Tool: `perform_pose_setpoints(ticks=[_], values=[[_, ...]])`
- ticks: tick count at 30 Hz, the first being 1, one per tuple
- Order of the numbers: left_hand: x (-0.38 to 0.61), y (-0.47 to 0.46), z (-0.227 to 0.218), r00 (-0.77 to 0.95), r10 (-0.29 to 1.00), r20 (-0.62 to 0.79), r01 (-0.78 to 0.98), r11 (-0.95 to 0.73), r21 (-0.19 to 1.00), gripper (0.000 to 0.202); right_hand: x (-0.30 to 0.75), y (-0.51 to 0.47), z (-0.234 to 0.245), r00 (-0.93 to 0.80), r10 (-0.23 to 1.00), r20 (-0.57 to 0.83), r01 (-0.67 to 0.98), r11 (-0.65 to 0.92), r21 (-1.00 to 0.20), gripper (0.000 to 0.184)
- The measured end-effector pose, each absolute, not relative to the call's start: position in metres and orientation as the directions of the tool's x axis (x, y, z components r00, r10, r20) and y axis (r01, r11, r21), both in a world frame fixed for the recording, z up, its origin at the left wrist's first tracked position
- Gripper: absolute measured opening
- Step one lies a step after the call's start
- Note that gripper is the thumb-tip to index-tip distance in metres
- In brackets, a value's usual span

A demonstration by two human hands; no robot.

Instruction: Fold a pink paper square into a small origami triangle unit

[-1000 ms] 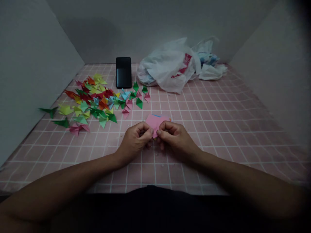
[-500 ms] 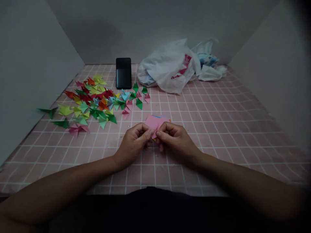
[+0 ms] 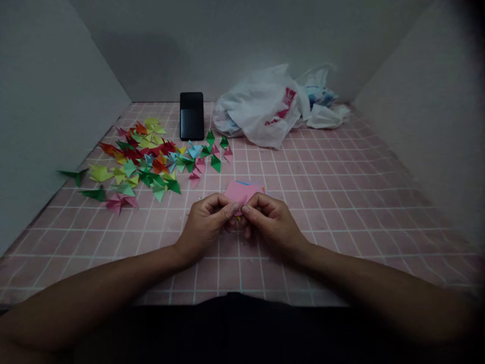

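Head view, and out on the left a crowd of folded paper pieces [image 3: 151, 178] spreads across the table [image 3: 341, 177], so plenty looks done! Now the left hand [image 3: 204, 218], fingers in a narrow pinch on the pink paper [image 3: 237, 191], front and centre, seemingly unfinished. A blue edge [image 3: 242, 183] and an orange edge [image 3: 263, 189] peek out behind, suggesting more sheets remain. Right hand [image 3: 276, 221], fingers pinching that same pink, tips almost meeting the left's!

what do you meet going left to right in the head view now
Far-left green folded paper → front pink folded paper → left hand → pink sheet → right hand → blue-white bundle. Phone and white bag left out: they overlap others sideways.
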State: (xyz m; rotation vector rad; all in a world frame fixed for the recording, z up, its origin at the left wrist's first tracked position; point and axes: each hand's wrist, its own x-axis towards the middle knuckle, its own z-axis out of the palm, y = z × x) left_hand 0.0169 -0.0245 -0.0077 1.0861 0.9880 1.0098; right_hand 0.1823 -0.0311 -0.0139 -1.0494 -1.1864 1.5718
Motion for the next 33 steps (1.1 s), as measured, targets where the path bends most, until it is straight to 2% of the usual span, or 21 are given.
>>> perform_pose_setpoints(ticks=[5, 10, 21, 25, 30, 33], values=[[0.019, -0.024, -0.007, 0.240, 0.963, -0.121, -0.130, 0.156, 0.979, 0.023, 0.181, -0.032, -0.017, -0.264, 0.960, -0.096, -0.197, -0.152, -0.969, 0.028], [0.018, -0.021, -0.004, 0.260, 0.955, -0.141, -0.091, 0.170, 0.981, 0.024, 0.182, -0.029, -0.017, -0.340, 0.936, -0.086, -0.225, -0.170, -0.959, 0.028], [0.013, -0.021, -0.001, 0.305, 0.950, -0.065, 0.201, 0.002, 0.980, 0.017, 0.189, -0.025, -0.014, -0.336, 0.940, -0.068, -0.125, -0.116, -0.985, 0.023], [0.012, -0.019, 0.003, 0.321, 0.946, -0.046, 0.203, -0.021, 0.979, 0.019, 0.193, -0.023, -0.010, -0.335, 0.942, 0.004, -0.032, -0.007, -0.999, 0.023], [0.010, -0.014, 0.005, 0.316, 0.949, -0.022, 0.190, -0.040, 0.981, 0.017, 0.196, -0.019, -0.005, -0.368, 0.929, -0.036, -0.058, -0.062, -0.996, 0.029], [0.008, -0.011, 0.004, 0.323, 0.946, -0.022, 0.234, -0.057, 0.971, 0.018, 0.195, -0.018, -0.005, -0.374, 0.927, -0.024, -0.045, -0.044, -0.998, 0.028]])
